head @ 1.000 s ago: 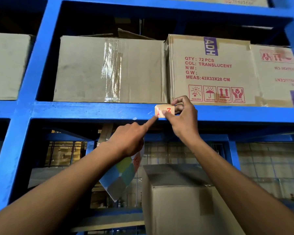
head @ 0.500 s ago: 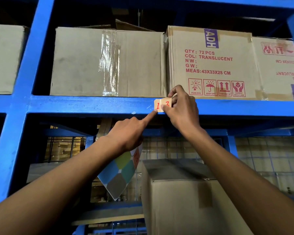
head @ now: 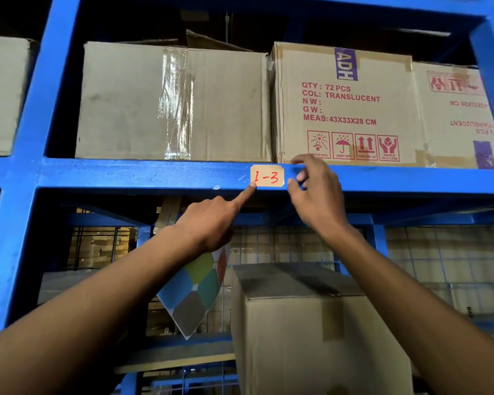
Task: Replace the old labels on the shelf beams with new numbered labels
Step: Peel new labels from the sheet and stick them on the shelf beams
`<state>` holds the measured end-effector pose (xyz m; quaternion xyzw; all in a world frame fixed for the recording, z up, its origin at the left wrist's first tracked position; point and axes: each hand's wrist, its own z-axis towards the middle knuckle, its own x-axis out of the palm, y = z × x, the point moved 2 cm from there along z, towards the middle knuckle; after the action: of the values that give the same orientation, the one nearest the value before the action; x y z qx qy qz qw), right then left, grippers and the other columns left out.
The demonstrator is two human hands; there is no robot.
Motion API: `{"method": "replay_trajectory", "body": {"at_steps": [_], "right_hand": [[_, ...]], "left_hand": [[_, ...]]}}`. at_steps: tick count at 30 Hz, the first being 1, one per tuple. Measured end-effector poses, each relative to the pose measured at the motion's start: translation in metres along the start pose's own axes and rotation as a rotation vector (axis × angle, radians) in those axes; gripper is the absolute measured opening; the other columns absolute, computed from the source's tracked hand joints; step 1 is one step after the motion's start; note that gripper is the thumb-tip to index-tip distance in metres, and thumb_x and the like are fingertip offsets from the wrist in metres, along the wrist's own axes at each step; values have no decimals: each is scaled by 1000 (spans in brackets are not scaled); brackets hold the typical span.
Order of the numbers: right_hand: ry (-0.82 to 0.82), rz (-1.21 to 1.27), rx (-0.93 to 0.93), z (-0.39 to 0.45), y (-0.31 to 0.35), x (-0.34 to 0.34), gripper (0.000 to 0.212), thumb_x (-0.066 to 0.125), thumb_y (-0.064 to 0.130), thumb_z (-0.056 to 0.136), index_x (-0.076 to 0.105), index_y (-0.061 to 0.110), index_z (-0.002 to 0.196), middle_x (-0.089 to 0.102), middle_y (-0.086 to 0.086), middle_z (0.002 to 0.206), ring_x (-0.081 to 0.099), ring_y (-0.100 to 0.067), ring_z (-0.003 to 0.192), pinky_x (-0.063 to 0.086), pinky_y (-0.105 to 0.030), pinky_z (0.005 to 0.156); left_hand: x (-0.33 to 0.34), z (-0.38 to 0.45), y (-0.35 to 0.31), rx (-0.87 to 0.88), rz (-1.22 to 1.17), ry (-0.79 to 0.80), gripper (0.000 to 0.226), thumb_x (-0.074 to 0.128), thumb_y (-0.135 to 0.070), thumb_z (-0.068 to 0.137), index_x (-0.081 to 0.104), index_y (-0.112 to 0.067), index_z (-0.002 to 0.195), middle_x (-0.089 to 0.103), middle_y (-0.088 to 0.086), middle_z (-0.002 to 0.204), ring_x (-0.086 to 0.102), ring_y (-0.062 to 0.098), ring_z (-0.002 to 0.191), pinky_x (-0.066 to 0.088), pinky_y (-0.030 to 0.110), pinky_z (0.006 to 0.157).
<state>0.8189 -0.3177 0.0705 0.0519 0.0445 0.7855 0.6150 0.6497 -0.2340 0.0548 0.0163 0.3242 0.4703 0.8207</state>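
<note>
I see the label (head: pixel 267 176) marked "1-3" flat on the front face of the blue shelf beam (head: pixel 126 175), just under the seam between the two cartons above.

Left hand (head: pixel 211 223): forefinger out, tip on the label's lower left corner; the other fingers are curled on a coloured card (head: pixel 193 295) that hangs below the beam.

Right hand (head: pixel 315 192): just right of the label, fingers loosely open, thumb and forefinger parted, nothing in them. I cannot tell whether a fingertip touches the label's right edge.

Orientation: long axis runs along the beam, level with it; the writing reads upright, left to right.

Risks, as I judge them:
- Only one corner is under pressure. If the rest is not rubbed down, the right end may lift or curl.
- A sideways drag of the forefinger could skew the label off level or wrinkle it.
- Pale scraps on the beam left of the label (head: pixel 216 187) look like residue; more of it underneath would weaken the bond.
- The card could slip from the curled fingers.
</note>
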Motion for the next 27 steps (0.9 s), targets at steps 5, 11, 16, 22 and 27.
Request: {"method": "replay_trajectory", "body": {"at_steps": [5,11,16,22,27], "right_hand": [[321,-350,-267,-28,-2,22,68,46,22,89,12,31,147,63,-12,78,56,-28,66,48,-36,61],[295,-391,-167,-31,-35,4,77,46,21,92,-7,31,148,59,-7,66,51,-16,50,43,-29,48],[297,-307,-204,-19,1,18,83,47,20,87,-10,38,145,55,-8,67,52,-26,55,45,-35,53],[368,-287,-11,-16,-4,26,87,50,18,88,-14,41,144,51,-10,81,49,-25,67,42,-36,64],[330,-334,12,-27,-23,15,90,49,16,90,-21,36,143,47,-4,64,51,-19,56,45,-34,56]], "left_hand": [[-2,-1,0,-21,15,13,94,52,-14,85,-16,-40,145,28,1,61,27,17,48,20,32,43],[-4,2,3,-14,21,33,95,49,-11,86,-18,-45,143,31,2,65,33,19,52,30,34,51],[-8,4,7,-1,26,60,94,48,-11,87,-17,-49,141,32,2,67,38,24,59,36,36,57],[-9,2,4,-29,23,87,95,52,-16,88,-20,-49,140,29,0,66,36,21,57,32,34,54],[-10,0,5,-23,11,116,100,50,-7,85,-23,-51,138,35,3,64,36,18,51,24,31,43]]}}
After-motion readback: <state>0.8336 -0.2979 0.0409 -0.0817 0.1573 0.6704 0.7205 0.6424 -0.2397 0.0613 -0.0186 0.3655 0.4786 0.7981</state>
